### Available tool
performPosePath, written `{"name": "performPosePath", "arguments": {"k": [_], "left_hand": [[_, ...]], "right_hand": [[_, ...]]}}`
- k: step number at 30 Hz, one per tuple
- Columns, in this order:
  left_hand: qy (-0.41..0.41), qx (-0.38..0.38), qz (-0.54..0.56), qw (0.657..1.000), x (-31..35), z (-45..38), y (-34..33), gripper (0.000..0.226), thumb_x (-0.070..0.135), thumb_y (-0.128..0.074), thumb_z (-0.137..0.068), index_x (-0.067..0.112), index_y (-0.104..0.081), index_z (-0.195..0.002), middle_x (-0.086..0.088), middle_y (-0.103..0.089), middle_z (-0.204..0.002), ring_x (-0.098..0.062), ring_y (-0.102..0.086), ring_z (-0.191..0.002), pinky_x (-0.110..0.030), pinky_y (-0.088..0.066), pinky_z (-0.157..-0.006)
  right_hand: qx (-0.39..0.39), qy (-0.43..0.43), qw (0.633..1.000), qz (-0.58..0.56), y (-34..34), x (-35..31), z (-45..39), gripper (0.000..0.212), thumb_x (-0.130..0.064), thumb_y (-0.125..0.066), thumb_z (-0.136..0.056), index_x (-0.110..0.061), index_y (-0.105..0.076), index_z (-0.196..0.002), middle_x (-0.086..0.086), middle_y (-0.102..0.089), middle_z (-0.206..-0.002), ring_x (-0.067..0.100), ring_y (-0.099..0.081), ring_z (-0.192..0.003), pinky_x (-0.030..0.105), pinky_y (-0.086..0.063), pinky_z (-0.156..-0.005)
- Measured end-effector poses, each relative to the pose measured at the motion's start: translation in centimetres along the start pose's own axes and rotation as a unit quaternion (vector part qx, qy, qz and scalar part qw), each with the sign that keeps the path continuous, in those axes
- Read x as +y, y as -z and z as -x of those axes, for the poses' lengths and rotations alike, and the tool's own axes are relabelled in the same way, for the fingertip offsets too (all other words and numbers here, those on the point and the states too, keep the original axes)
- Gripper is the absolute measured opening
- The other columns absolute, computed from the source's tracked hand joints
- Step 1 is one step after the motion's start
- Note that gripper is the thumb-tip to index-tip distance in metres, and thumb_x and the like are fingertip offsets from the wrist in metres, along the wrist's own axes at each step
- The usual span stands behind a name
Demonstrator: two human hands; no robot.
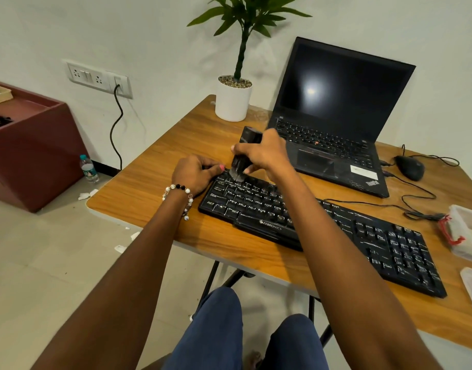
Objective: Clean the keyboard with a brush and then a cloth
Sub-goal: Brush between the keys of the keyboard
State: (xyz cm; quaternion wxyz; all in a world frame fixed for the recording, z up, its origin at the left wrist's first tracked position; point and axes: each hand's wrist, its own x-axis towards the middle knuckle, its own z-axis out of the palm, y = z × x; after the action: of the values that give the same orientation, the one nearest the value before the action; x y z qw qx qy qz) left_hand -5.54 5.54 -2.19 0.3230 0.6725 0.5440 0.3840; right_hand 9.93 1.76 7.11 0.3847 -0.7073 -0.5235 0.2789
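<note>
A black keyboard [363, 236], streaked with white dust, lies slanted across the wooden table [160, 166]. My right hand [264, 153] grips a black brush [243, 156] upright, its bristles down on the keys at the keyboard's far left corner. My left hand [195, 174], with a bead bracelet on the wrist, holds that same corner of the keyboard, fingers curled over its edge. No cloth shows in the head view.
An open black laptop [336, 116] stands behind the keyboard, a white pot with a plant [233, 102] to its left. A wired mouse [410, 166] and a clear plastic box [464, 231] sit at the right. A maroon cabinet [32, 145] and a water bottle [88, 168] stand on the floor.
</note>
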Motion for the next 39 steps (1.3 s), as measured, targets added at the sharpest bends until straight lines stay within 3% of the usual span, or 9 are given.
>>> {"name": "performPosePath", "arguments": {"k": [4, 10, 16, 19, 23, 28, 33, 36, 39], "left_hand": [[0.004, 0.000, 0.005, 1.000, -0.1, -0.1, 0.0, 0.017, 0.039, -0.073, -0.082, 0.028, -0.077, -0.094, 0.010, -0.074, -0.099, -0.007, -0.065, -0.094, -0.037, -0.054, -0.086], [-0.007, 0.003, 0.003, 1.000, 0.0, 0.0, 0.0, 0.017, 0.035, -0.072, -0.084, 0.024, -0.077, -0.097, 0.007, -0.074, -0.101, -0.005, -0.065, -0.091, -0.032, -0.054, -0.084], [-0.003, 0.003, 0.007, 1.000, -0.1, 0.0, -0.1, 0.018, 0.037, -0.073, -0.083, 0.025, -0.077, -0.096, 0.008, -0.074, -0.099, -0.008, -0.067, -0.090, -0.037, -0.055, -0.084], [-0.008, 0.002, -0.002, 1.000, -0.1, 0.1, 0.0, 0.017, 0.036, -0.072, -0.084, 0.026, -0.077, -0.096, 0.008, -0.074, -0.100, -0.008, -0.066, -0.092, -0.038, -0.054, -0.085], [-0.006, 0.004, 0.002, 1.000, 0.0, 0.1, -0.1, 0.018, 0.035, -0.072, -0.084, 0.024, -0.077, -0.098, 0.008, -0.074, -0.102, -0.006, -0.065, -0.094, -0.035, -0.054, -0.086], [-0.010, 0.003, 0.006, 1.000, -0.2, -0.1, -0.1, 0.018, 0.037, -0.073, -0.083, 0.025, -0.077, -0.097, 0.008, -0.074, -0.102, -0.006, -0.066, -0.094, -0.036, -0.054, -0.086], [-0.010, 0.008, 0.009, 1.000, -0.2, -0.1, -0.2, 0.019, 0.036, -0.073, -0.083, 0.024, -0.078, -0.096, 0.006, -0.074, -0.101, -0.007, -0.067, -0.093, -0.036, -0.055, -0.085], [-0.011, 0.011, 0.009, 1.000, -0.3, -0.2, -0.2, 0.018, 0.036, -0.074, -0.082, 0.024, -0.078, -0.095, 0.007, -0.075, -0.100, -0.007, -0.067, -0.092, -0.036, -0.055, -0.085], [-0.006, 0.013, 0.004, 1.000, -0.4, -0.3, -0.3, 0.016, 0.038, -0.074, -0.082, 0.027, -0.078, -0.094, 0.010, -0.074, -0.099, -0.005, -0.066, -0.093, -0.035, -0.055, -0.085]], "right_hand": [[0.062, 0.039, 0.996, 0.045, 0.1, -0.3, -0.7, 0.033, -0.031, -0.080, -0.081, -0.011, -0.057, -0.089, 0.007, -0.069, -0.084, 0.016, -0.070, -0.051, 0.035, -0.062, -0.060], [-0.032, 0.016, 0.999, 0.033, -0.3, -0.2, -0.4, 0.029, -0.020, -0.081, -0.080, -0.009, -0.055, -0.087, 0.012, -0.069, -0.091, 0.018, -0.069, -0.052, 0.023, -0.052, -0.042], [0.017, 0.036, 0.999, -0.006, 0.3, -0.1, -0.6, 0.037, -0.025, -0.083, -0.078, -0.007, -0.057, -0.098, 0.005, -0.066, -0.086, 0.018, -0.072, -0.059, 0.034, -0.061, -0.054], [-0.006, 0.034, 0.999, -0.014, -0.5, 0.8, -0.2, 0.030, -0.024, -0.082, -0.079, -0.010, -0.058, -0.089, 0.006, -0.068, -0.086, 0.021, -0.074, -0.063, 0.038, -0.062, -0.061], [-0.050, -0.011, 0.998, -0.037, 0.9, 1.1, -0.7, 0.027, -0.017, -0.084, -0.076, -0.007, -0.061, -0.087, 0.015, -0.071, -0.094, 0.024, -0.074, -0.066, 0.034, -0.061, -0.056], [0.037, 0.014, 0.998, -0.047, 0.8, 1.5, -0.7, 0.035, -0.025, -0.084, -0.077, -0.002, -0.066, -0.097, 0.010, -0.073, -0.089, 0.020, -0.073, -0.060, 0.038, -0.062, -0.059], [0.006, 0.006, 0.998, -0.056, -0.1, 2.4, -0.4, 0.028, -0.023, -0.084, -0.077, -0.005, -0.066, -0.089, 0.009, -0.073, -0.087, 0.023, -0.074, -0.065, 0.042, -0.063, -0.064], [-0.034, -0.024, 0.995, -0.093, 1.4, 1.9, -0.6, 0.029, -0.018, -0.086, -0.074, -0.002, -0.066, -0.088, 0.015, -0.073, -0.092, 0.028, -0.075, -0.067, 0.036, -0.062, -0.059], [0.007, -0.004, 0.996, -0.090, 1.8, 2.0, -0.4, 0.023, -0.020, -0.084, -0.076, -0.006, -0.067, -0.083, 0.011, -0.074, -0.084, 0.025, -0.074, -0.065, 0.038, -0.062, -0.061]]}}
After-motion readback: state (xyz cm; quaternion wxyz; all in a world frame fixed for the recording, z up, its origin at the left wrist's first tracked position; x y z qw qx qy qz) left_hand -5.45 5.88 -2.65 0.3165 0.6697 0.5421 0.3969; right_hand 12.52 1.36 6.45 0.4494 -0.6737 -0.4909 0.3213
